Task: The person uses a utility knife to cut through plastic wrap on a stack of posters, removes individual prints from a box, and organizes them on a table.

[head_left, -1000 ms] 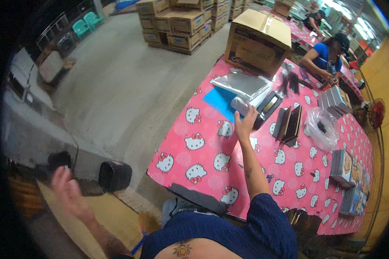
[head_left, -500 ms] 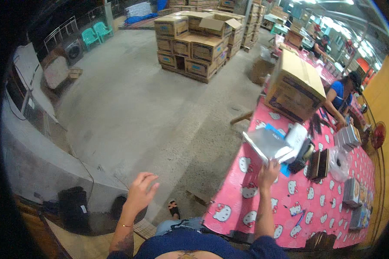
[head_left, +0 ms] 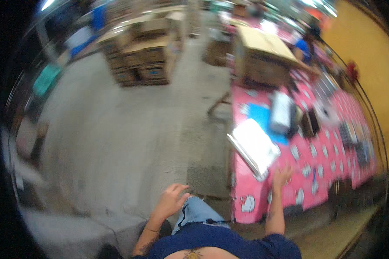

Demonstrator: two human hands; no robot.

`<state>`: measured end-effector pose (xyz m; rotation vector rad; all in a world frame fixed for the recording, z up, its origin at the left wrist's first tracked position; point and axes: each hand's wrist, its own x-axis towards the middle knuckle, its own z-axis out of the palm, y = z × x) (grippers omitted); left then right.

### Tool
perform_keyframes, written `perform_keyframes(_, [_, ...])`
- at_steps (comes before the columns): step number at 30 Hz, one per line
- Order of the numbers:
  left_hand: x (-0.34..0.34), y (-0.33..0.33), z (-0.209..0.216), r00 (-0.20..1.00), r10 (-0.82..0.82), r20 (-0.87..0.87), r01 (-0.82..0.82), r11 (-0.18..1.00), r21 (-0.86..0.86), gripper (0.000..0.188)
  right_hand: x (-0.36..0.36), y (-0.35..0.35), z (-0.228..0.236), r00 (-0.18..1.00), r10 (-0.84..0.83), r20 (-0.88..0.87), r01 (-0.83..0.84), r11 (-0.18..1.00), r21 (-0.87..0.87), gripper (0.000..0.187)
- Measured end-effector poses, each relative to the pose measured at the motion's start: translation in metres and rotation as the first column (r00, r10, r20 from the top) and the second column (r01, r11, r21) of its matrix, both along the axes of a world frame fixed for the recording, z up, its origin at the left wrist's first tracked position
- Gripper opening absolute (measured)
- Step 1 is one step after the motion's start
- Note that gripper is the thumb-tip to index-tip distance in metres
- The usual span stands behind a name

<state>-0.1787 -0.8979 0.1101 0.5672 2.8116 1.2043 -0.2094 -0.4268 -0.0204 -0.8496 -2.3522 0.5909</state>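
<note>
My left hand hangs in the air over my lap beside the table, holding nothing, its fingers loosely apart. Over the pink patterned tablecloth, my right hand is open with spread, somewhat blurred fingers. Just beyond it lies a flat, shiny silver package, apart from the hand as far as the blur shows. A blue sheet is partly under a white rolled or wrapped bundle behind the package. Right of these stand a dark upright box and a clear plastic bag.
A large cardboard carton stands on the table's far part. Beyond it, a person in blue works at the table. Stacked cartons occupy the floor at the far left. A yellow wall runs along the right.
My right hand has let go of the silver package, which now lies nearer on the cloth. The view has swung to the right and blurred. My left hand stays empty.
</note>
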Motion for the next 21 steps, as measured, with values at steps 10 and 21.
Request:
perform_keyframes(10, [-0.132,-0.004,-0.047,0.965,-0.172,0.198,0.205,0.966,-0.16,0.031,-0.01,0.14,0.019,0.6,-0.786,0.149,0.79,0.611,0.041,0.074])
perform_keyframes(21, [-0.339,0.143,0.023,0.848,-0.526,0.062,0.529,0.831,-0.173,0.038,-0.024,0.199,0.032,0.814,-0.581,0.004,0.419,0.582,-0.697,0.042])
